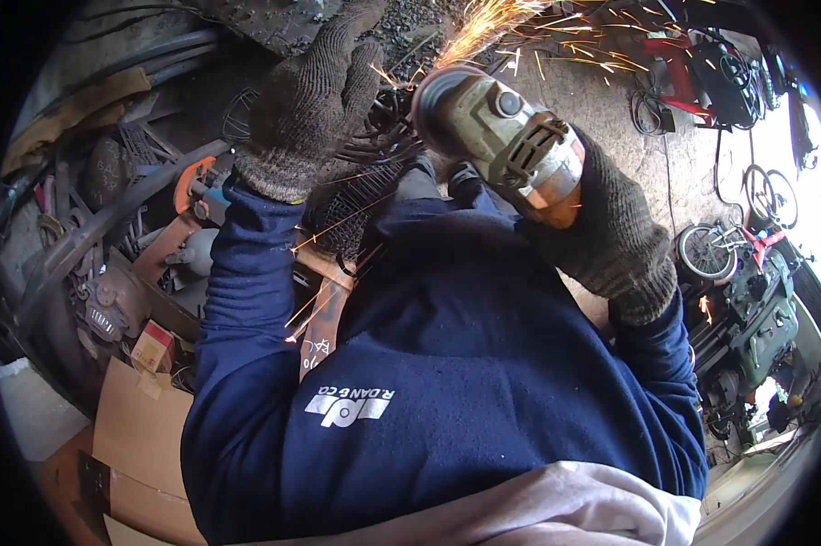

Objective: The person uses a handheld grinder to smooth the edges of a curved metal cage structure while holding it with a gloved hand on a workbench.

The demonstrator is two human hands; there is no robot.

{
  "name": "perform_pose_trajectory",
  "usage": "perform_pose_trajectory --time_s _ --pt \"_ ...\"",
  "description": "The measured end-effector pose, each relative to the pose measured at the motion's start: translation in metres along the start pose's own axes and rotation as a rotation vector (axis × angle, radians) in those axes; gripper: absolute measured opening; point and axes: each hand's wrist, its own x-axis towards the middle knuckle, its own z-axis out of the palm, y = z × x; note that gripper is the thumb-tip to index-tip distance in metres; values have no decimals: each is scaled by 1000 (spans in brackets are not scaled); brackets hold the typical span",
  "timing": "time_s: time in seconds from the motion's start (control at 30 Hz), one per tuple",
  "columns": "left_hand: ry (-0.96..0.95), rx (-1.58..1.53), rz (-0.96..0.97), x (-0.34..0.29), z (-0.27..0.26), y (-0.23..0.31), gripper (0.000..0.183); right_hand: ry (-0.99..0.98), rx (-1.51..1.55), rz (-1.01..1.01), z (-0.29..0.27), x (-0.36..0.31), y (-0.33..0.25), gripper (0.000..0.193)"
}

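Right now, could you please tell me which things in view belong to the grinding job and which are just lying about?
In use:
worn grey metal angle grinder, in the right hand
dark knitted gloves

Apparently just lying about:
large brown cardboard box
red-framed bicycle with spoked wheels

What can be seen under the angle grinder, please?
Past the edges of the angle grinder, held in the right hand, dark curved metal and brownish floor show; whatever lies directly beneath its body is covered.

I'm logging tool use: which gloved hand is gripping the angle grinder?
The right gloved hand: it wraps around the angle grinder, while the left gloved hand is apart from that tool.
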Motion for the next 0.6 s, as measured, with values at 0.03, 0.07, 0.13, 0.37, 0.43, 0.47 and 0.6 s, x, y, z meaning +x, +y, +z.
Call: perform_pose_trajectory --time_s 0.03,0.07,0.13,0.37,0.43,0.47,0.6 --pt "1 9 -14 -1 0 0 37 -50 -5 42 -3 3 -11 85" --pt "3 17 -27 -3 0 0 37 -100 -9 83 -5 4 -17 89" --pt "9 7 -32 -3 0 0 37 -39 -65 40 -2 1 -11 88" --pt "5 -55 -66 1 0 6 37 -1 -89 42 -1 0 -3 79" --pt "8 -48 -46 0 -1 3 37 2 -115 -12 -3 3 -10 80" --pt "22 -38 -12 -1 2 -1 37 4 -129 -41 -4 3 -13 80" --pt "20 8 -2 2 1 4 36 -26 36 55 -4 3 -5 86"
